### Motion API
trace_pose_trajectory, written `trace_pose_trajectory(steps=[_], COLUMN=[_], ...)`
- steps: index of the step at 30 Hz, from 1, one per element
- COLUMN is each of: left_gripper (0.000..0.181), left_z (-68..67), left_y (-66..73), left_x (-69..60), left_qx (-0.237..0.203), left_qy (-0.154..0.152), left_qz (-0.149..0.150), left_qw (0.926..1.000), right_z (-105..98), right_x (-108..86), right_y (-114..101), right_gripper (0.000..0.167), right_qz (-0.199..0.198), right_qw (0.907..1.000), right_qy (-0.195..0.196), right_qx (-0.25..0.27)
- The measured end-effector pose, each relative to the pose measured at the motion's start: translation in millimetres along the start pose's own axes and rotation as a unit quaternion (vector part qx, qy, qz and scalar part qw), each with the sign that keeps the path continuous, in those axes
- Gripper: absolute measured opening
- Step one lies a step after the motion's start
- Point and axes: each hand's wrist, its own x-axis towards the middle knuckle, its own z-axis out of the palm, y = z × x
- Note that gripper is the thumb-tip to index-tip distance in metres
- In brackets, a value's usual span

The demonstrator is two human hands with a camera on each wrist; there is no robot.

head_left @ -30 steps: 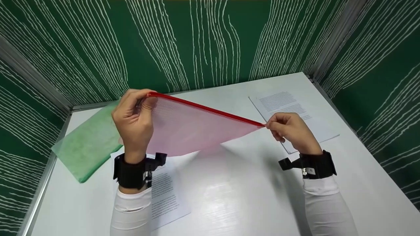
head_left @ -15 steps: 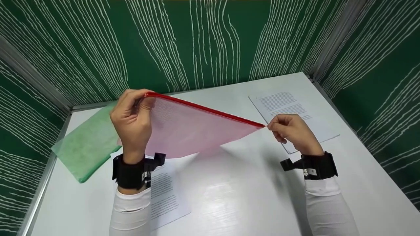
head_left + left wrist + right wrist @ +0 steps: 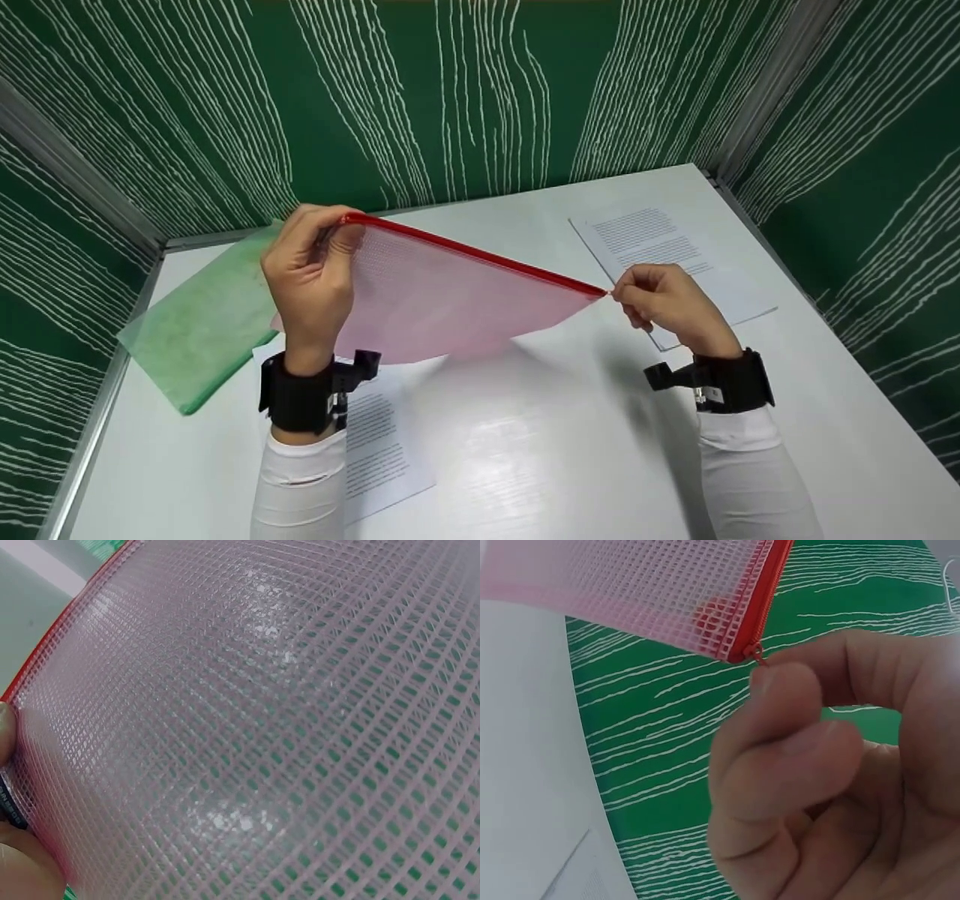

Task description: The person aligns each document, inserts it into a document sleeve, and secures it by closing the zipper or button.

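Hovering above the table [image 3: 525,457], left hand [image 3: 309,266] pinches pink pouch's [image 3: 439,311] red edge [image 3: 476,253], right hand [image 3: 671,304] its zipper pull [image 3: 758,653]

The head view looks forward and down over the table [image 3: 525,487], far enough back to frame the left hand [image 3: 311,277], right hand [image 3: 669,301], pouch [image 3: 450,307] and, at twelve o'clock, far wall [image 3: 427,97]. The left wrist view faces the pouch so near that mesh [image 3: 247,720] fills most of it, fingers [image 3: 30,870] from eight to nine o'clock. The right wrist view looks close past the right hand to a wall [image 3: 645,750], sharing the pouch's zipped corner [image 3: 721,631] with the head view.
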Motion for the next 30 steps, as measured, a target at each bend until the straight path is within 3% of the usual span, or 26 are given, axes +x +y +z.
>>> trace_pose_trajectory(steps=[4, 9, 12, 17, 22, 30], left_gripper=[0.009, 0.007, 0.007, 0.006, 0.006, 0.005], left_z=[0.4, 2.7, 5.2, 8.9, 10.8, 14.2], left_y=[-0.1, 0.1, 0.0, -2.6, -6.0, -8.6], left_x=[-1.1, -2.2, -3.3, -5.9, -9.3, -11.4], left_qx=[-0.005, -0.012, -0.021, -0.037, -0.048, -0.052], left_qy=[-0.015, -0.034, -0.049, -0.069, -0.084, -0.1], left_qz=[-0.001, 0.007, 0.011, 0.008, -0.003, -0.011], left_qw=[0.9999, 0.9993, 0.9985, 0.9969, 0.9953, 0.9936], right_z=[0, 5, 13, 32, 45, 56], right_x=[-2.2, -5.4, -11.6, -21.7, -18.9, -0.3], right_y=[-3, -13, -30, -59, -65, -41], right_gripper=[0.01, 0.009, 0.007, 0.007, 0.012, 0.015], right_qz=[-0.011, -0.061, -0.092, -0.174, -0.248, -0.248], right_qw=[0.9987, 0.9888, 0.9839, 0.9757, 0.9627, 0.9626], right_qy=[0.015, 0.08, 0.094, 0.063, 0.027, -0.023], right_qx=[-0.047, -0.11, -0.12, -0.118, -0.105, -0.106])
